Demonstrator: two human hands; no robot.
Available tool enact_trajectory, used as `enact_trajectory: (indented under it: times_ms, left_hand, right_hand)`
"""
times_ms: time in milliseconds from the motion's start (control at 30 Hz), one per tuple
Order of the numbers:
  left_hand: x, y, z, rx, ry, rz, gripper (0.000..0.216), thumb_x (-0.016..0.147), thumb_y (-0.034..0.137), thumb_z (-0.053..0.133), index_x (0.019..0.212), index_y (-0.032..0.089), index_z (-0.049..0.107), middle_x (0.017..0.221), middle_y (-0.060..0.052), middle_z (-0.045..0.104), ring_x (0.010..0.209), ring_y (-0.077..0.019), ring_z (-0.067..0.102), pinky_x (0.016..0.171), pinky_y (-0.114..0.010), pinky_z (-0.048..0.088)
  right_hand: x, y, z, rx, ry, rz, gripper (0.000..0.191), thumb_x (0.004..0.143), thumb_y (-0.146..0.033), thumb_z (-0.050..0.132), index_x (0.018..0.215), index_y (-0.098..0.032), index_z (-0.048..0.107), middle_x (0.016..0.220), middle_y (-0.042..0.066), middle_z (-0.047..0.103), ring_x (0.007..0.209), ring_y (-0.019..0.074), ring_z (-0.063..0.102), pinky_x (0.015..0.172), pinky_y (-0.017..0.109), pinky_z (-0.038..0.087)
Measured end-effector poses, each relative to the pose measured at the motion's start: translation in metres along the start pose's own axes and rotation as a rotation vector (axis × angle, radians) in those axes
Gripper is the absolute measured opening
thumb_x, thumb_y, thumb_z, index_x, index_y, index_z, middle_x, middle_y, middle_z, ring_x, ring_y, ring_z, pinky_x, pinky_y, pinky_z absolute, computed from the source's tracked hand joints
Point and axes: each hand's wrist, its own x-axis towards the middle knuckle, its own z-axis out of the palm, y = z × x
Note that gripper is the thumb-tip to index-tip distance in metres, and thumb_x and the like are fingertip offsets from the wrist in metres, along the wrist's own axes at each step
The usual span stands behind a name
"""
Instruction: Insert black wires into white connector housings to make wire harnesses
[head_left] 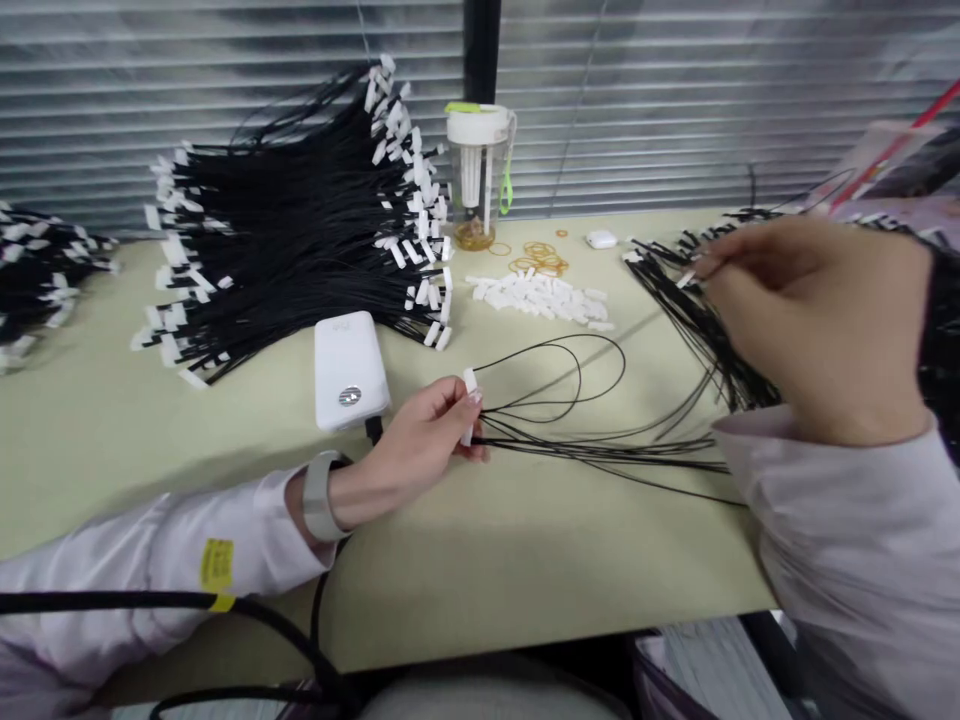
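Note:
My left hand (pixel 424 430) is closed on a bunch of thin black cables (pixel 600 452), pinching them by their white connector ends (pixel 469 380). Some of these cables curve in loops over the table; others run right, passing behind my right sleeve. Raised at the right, my right hand (pixel 817 310) has its thumb and fingers pinched together, with a thin black cable seemingly between them. A small white end piece (pixel 685 279) shows at those fingertips. Behind and below that hand lies a pile of black cables (pixel 675 300), partly hidden by it.
A large stack of black cables (pixel 300 220) with white ends stands back left, another pile (pixel 45 260) farther left. Near my left hand lies a white power bank (pixel 349 370). Small white pieces (pixel 540 295), rubber bands (pixel 541 258) and a clear bottle (pixel 477 180) are behind.

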Motion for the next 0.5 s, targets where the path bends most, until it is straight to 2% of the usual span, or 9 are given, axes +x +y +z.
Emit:
enact_trajectory:
  times_ms: [100,167,200,233,300,367,433,500]
  left_hand:
    - [0.000,-0.002,0.000,0.009,-0.007,0.000,0.023,0.082,0.032,0.046,0.067,0.016,0.041,0.062,0.006,0.047,0.051,-0.0045,0.054,0.054,-0.019,0.045]
    - [0.000,-0.002,-0.001,0.020,-0.024,0.008,0.023,0.082,0.033,0.046,0.067,0.016,0.042,0.062,0.006,0.047,0.051,-0.0044,0.054,0.054,-0.019,0.045]
    - [0.000,-0.002,-0.001,0.025,-0.032,0.014,0.023,0.082,0.033,0.046,0.068,0.016,0.042,0.062,0.006,0.047,0.051,-0.0044,0.054,0.054,-0.019,0.045]
    - [0.000,-0.002,-0.001,0.027,-0.040,0.018,0.023,0.082,0.033,0.046,0.068,0.016,0.042,0.062,0.006,0.047,0.051,-0.0045,0.054,0.054,-0.019,0.045]
    - [0.000,-0.002,-0.001,0.023,-0.048,0.018,0.023,0.082,0.034,0.046,0.069,0.016,0.042,0.062,0.006,0.047,0.052,-0.0046,0.053,0.054,-0.019,0.045]
    - [0.000,-0.001,-0.001,0.012,-0.057,0.009,0.023,0.082,0.034,0.045,0.069,0.016,0.042,0.061,0.006,0.047,0.052,-0.0047,0.052,0.054,-0.019,0.044]
    - [-0.001,0.000,-0.001,-0.001,-0.065,0.002,0.023,0.082,0.034,0.045,0.068,0.016,0.043,0.060,0.006,0.046,0.052,-0.0047,0.051,0.053,-0.019,0.044]
    - [-0.002,0.000,0.000,-0.008,-0.077,-0.003,0.023,0.082,0.034,0.045,0.068,0.016,0.043,0.060,0.006,0.046,0.052,-0.0049,0.050,0.053,-0.019,0.044]
  right_hand:
    - [0.005,0.001,0.002,0.566,0.200,0.113,0.022,0.071,-0.010,0.055,0.089,-0.016,0.064,0.087,0.006,0.062,0.071,0.0114,0.059,0.062,0.027,0.045]
    - [0.002,-0.006,0.006,0.779,0.242,0.139,0.014,0.076,-0.013,0.053,0.084,-0.014,0.063,0.080,0.004,0.060,0.058,0.0078,0.056,0.053,0.025,0.045]
    - [-0.002,-0.012,0.008,0.808,0.211,0.144,0.013,0.078,-0.016,0.052,0.086,-0.014,0.062,0.073,0.003,0.059,0.051,0.0065,0.053,0.048,0.023,0.043]
    - [-0.006,-0.018,0.010,0.806,0.136,0.143,0.015,0.078,-0.017,0.053,0.091,-0.015,0.061,0.066,0.000,0.058,0.047,0.0061,0.051,0.045,0.022,0.042]
    - [-0.018,-0.030,0.014,0.751,-0.117,0.113,0.027,0.078,-0.017,0.054,0.104,-0.018,0.056,0.062,-0.002,0.058,0.048,0.0077,0.054,0.045,0.022,0.043]
    - [-0.029,-0.042,0.020,0.616,-0.335,-0.002,0.025,0.079,-0.015,0.052,0.103,-0.020,0.056,0.066,-0.002,0.062,0.053,0.0083,0.056,0.052,0.023,0.046]
    - [-0.038,-0.050,0.024,0.439,-0.393,-0.180,0.014,0.081,-0.017,0.051,0.088,-0.020,0.061,0.071,0.000,0.063,0.058,0.0086,0.056,0.057,0.024,0.046]
    - [-0.043,-0.055,0.028,0.314,-0.369,-0.313,0.010,0.080,-0.018,0.052,0.078,-0.020,0.062,0.071,0.000,0.063,0.063,0.0092,0.056,0.060,0.023,0.044]
